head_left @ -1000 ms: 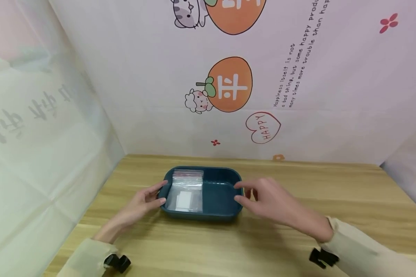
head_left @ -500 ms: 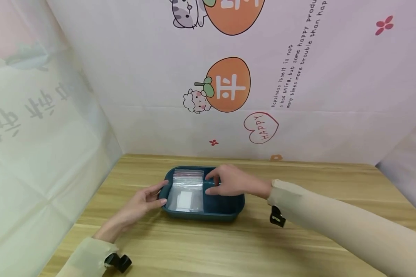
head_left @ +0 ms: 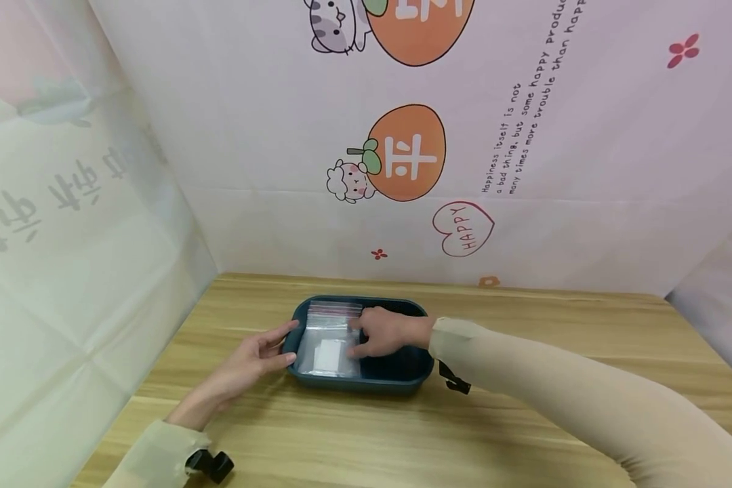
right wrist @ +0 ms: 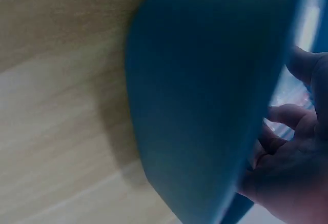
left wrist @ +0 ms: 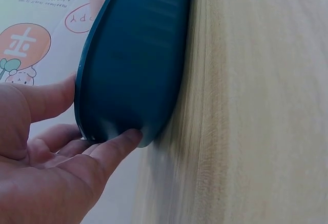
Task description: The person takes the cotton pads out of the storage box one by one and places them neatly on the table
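Note:
A dark blue-green plastic tray (head_left: 360, 386) lies on the table, a stack of clear zip-lock bags (head_left: 323, 329) in its left half. A white rectangle (head_left: 327, 355) shows through the top bag. My left hand (head_left: 244, 366) holds the tray's left end; in the left wrist view, its thumb is at the rim and its fingers lie against the outer wall (left wrist: 133, 55). My right hand (head_left: 392, 333) reaches inside the tray from the right. Its thumb and forefinger stand apart at the bags' right edge. In the right wrist view, the tray wall partly hides that contact.
The wood-grain table (head_left: 561, 379) extends on both sides of the tray and in front of it. A printed cloth (head_left: 280, 230) rises along the back edge, and another pale cloth (head_left: 85, 285) hangs on the left.
My right hand has moved left, from the tray's right rim across its inside to the edge of the bags. The left hand has kept its place on the tray.

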A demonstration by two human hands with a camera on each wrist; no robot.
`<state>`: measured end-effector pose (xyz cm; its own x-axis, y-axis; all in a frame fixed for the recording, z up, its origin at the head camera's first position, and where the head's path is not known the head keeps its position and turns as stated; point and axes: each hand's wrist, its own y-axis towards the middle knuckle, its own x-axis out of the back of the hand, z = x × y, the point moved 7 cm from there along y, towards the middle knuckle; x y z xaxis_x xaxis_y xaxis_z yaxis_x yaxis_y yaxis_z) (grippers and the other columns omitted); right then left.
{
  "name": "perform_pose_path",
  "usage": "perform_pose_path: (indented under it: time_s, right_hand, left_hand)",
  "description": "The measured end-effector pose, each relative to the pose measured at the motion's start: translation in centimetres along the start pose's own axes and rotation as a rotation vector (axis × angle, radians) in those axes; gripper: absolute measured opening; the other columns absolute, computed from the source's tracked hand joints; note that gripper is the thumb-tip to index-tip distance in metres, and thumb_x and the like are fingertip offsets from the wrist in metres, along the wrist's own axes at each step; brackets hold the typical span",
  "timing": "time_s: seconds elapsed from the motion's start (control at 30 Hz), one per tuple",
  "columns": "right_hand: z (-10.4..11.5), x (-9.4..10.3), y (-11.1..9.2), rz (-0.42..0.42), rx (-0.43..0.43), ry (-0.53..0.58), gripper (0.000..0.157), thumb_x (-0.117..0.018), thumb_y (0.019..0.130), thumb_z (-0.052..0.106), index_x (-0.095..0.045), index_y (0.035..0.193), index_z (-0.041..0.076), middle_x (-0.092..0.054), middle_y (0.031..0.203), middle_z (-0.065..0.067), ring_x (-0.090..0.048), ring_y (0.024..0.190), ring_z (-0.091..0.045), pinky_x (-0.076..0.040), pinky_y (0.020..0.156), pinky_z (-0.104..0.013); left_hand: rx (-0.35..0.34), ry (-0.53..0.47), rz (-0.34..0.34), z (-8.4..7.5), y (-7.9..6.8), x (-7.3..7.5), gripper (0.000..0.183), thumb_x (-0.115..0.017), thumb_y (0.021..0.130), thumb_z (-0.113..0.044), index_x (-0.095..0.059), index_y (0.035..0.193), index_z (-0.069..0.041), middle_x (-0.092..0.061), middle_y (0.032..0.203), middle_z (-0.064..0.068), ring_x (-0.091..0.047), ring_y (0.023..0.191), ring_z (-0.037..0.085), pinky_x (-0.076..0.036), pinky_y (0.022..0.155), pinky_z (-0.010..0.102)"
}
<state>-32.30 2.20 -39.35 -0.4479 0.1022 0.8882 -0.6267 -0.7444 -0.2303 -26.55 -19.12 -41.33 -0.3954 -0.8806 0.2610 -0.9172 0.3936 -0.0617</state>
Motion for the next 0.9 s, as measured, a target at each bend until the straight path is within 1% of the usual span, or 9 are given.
perform_pose_path:
  time_s: [0.13,0.2,0.3,0.37,0.47,0.57,0.63,0.77,0.9]
  right_hand:
    - [0.2,-0.7,0.4,0.004,0.03,-0.017,0.029,-0.07,0.104,0.033,-0.07,0.1,0.004,-0.04,0.065,0.005,-0.042,0.056,-0.01,-0.035,0.057,-0.024]
    - [0.2,-0.9,0.5,-0.007,0.03,-0.008,0.031,-0.072,0.103,0.032,-0.063,0.083,0.011,-0.038,0.062,0.006,-0.042,0.053,-0.008,-0.033,0.054,-0.023]
    - [0.2,-0.8,0.6,-0.031,0.031,-0.003,0.039,-0.073,0.103,0.03,-0.058,0.073,0.01,-0.034,0.059,0.008,-0.037,0.052,-0.007,-0.029,0.053,-0.023]
    - [0.2,-0.6,0.6,-0.061,0.03,0.007,0.034,-0.074,0.102,0.028,-0.068,0.077,0.007,-0.037,0.061,0.007,-0.037,0.054,-0.008,-0.03,0.055,-0.023]
    - [0.1,0.0,0.4,-0.123,0.015,0.053,0.021,-0.076,0.101,0.024,-0.082,0.101,0.004,-0.06,0.073,0.007,-0.046,0.062,-0.005,-0.041,0.061,-0.022]
    - [-0.1,0.5,0.0,-0.186,0.005,0.117,0.027,-0.077,0.099,0.02,-0.08,0.121,0.004,-0.076,0.094,-0.002,-0.053,0.068,-0.004,-0.05,0.067,-0.023]
    - [-0.1,0.9,-0.3,-0.224,0.021,0.153,0.028,-0.077,0.099,0.019,-0.079,0.122,0.003,-0.078,0.099,-0.006,-0.052,0.064,-0.005,-0.049,0.064,-0.023]
    - [0.2,1.5,-0.6,-0.301,0.073,0.24,0.027,-0.077,0.098,0.014,-0.079,0.121,0.0,-0.078,0.092,-0.005,-0.054,0.062,-0.006,-0.047,0.059,-0.022]
    - [0.4,1.6,-0.3,-0.356,0.078,0.358,0.034,-0.079,0.097,0.016,-0.076,0.127,0.0,-0.079,0.101,-0.003,-0.069,0.083,-0.008,-0.056,0.069,-0.024]
  left_hand:
    - [0.0,0.001,0.011,0.0,-0.1,-0.1,0.066,-0.063,0.107,-0.01,-0.031,0.165,-0.003,-0.02,0.17,0.024,-0.03,0.151,0.046,-0.037,0.117,0.052]
    - [0.001,0.0,0.016,0.0,-0.1,-0.1,0.067,-0.063,0.107,-0.011,-0.031,0.165,-0.003,-0.019,0.171,0.023,-0.029,0.151,0.046,-0.036,0.118,0.053]
    - [0.005,0.001,0.014,0.0,-0.1,-0.1,0.068,-0.064,0.106,-0.012,-0.031,0.165,-0.003,-0.019,0.171,0.023,-0.028,0.151,0.047,-0.035,0.118,0.054]
    - [0.008,-0.007,0.013,0.0,-0.1,-0.1,0.068,-0.064,0.106,-0.011,-0.031,0.165,-0.003,-0.019,0.17,0.023,-0.029,0.151,0.046,-0.035,0.118,0.053]
    - [0.003,-0.02,0.017,-0.1,0.0,-0.1,0.068,-0.064,0.106,-0.009,-0.03,0.165,-0.001,-0.02,0.17,0.025,-0.032,0.15,0.044,-0.036,0.118,0.051]
    - [-0.004,-0.027,0.024,-0.2,0.0,-0.1,0.069,-0.065,0.105,-0.009,-0.03,0.165,0.0,-0.02,0.169,0.025,-0.033,0.15,0.043,-0.036,0.117,0.049]
    - [-0.006,-0.021,0.029,-0.2,0.1,-0.1,0.07,-0.065,0.105,-0.01,-0.03,0.165,0.0,-0.02,0.17,0.025,-0.033,0.15,0.044,-0.035,0.118,0.05]
    - [-0.002,-0.002,0.025,-0.1,0.1,0.0,0.068,-0.065,0.105,-0.009,-0.031,0.164,-0.001,-0.019,0.171,0.023,-0.031,0.15,0.045,-0.034,0.118,0.052]
    - [-0.006,0.015,0.027,-0.1,0.2,0.0,0.066,-0.064,0.106,-0.008,-0.033,0.164,-0.001,-0.018,0.171,0.023,-0.03,0.15,0.045,-0.035,0.118,0.053]
